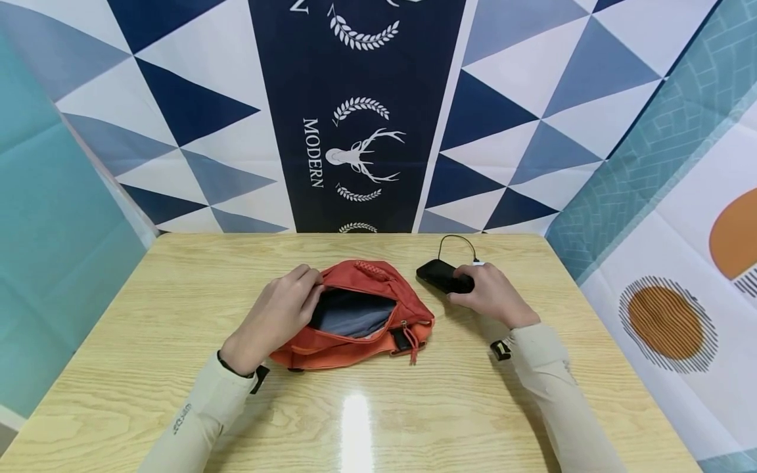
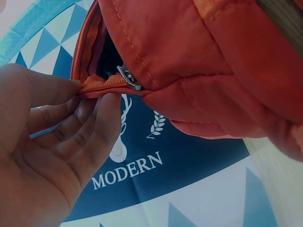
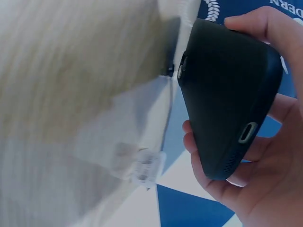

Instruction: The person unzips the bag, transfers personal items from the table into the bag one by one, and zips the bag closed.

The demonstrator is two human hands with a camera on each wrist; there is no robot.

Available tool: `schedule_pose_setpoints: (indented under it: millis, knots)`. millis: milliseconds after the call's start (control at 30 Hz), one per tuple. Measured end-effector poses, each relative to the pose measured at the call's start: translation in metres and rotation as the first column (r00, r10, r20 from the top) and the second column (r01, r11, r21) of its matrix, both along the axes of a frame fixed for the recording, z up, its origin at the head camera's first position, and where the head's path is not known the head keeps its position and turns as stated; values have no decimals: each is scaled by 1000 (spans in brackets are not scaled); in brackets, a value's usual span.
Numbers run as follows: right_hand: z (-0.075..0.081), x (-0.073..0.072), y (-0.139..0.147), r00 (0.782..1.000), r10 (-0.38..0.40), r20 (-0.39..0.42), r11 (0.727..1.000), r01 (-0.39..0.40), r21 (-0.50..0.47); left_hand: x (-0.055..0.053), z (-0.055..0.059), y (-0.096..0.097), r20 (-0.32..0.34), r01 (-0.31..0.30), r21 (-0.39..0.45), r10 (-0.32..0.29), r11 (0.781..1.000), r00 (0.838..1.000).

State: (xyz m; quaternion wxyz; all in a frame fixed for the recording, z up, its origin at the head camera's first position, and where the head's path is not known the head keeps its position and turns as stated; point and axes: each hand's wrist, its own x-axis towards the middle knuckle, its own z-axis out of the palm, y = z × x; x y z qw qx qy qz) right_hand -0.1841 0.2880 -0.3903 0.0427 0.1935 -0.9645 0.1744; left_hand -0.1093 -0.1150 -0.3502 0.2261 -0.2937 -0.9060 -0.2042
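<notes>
A red waist bag (image 1: 408, 295) lies on the table with its main opening gaping, showing a grey-blue lining (image 1: 355, 315). At the left end of that opening, my left hand (image 1: 275, 315) pinches the zipped edge between thumb and fingers. The left wrist view shows a metal zipper slider (image 2: 127, 77) just beyond those fingertips. To the right of the bag, my right hand (image 1: 491, 294) grips a black smartphone (image 3: 227, 90) by its sides. Its charging port (image 3: 247, 133) faces the camera, with nothing plugged in. The phone's far side is hidden.
Behind the right hand a thin black cable (image 1: 457, 236) loops on the table, with a small white plug-like piece (image 1: 479, 263) at its end. The wooden table (image 1: 177, 295) meets a patterned cloth wall (image 1: 361, 157) at the back.
</notes>
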Motion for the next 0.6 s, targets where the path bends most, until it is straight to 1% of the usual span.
schedule_pose_setpoints:
  millis: [167, 333, 467, 600]
  knots:
    - [12, 5, -4, 999, 14, -29, 1000, -14, -11, 0, 1, 0, 0, 0, -5, 0, 1000, 1000]
    - [28, 12, -12, 996, 38, -79, 999, -39, -10, 1, 0, 0, 0, -6, 1, 6, 1000, 1000]
    - [41, 22, -19, 993, 53, -101, 998, -54, -10, 2, 0, 1, -2, -8, 5, 8, 1000, 1000]
    - [54, 34, -27, 989, 90, -120, 995, -93, -21, 2, 1, 1, 0, -9, 4, 9, 1000, 1000]
